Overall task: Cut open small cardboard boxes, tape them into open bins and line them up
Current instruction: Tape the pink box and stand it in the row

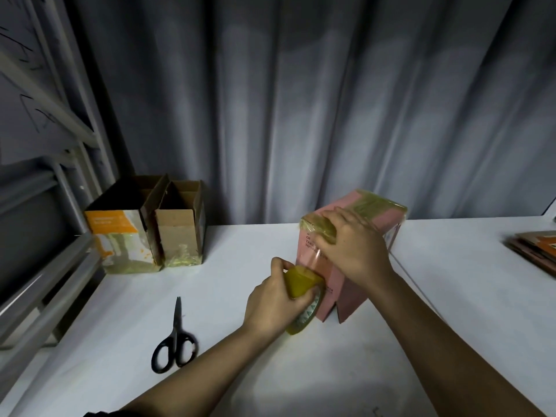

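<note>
A pink box (346, 236) stands on the white surface (240, 356) right of centre, its top end covered with yellowish tape. The right hand (350, 246) lies flat over the box's near top corner, fingers straight and spread, pressing the tape strip (317, 254) that runs down the front face. Below it, the left hand (278, 299) grips a roll of tape (304, 299), fingers curled round it, with the roll held against the lower front of the box, close to the surface. To the left, against the grey curtain (301, 100), two finished open bins stand side by side and touching: an orange and white bin (120, 239) on the outside and a plain brown bin (180, 236) next to it, both with tape round their lower parts. Black-handled scissors (176, 341) lie closed on the surface, near the left forearm, blades pointing away from the person. A stack of flattened cardboard (535, 248) sits at the far right edge. A grey metal frame (45, 206) rises at the left.
</note>
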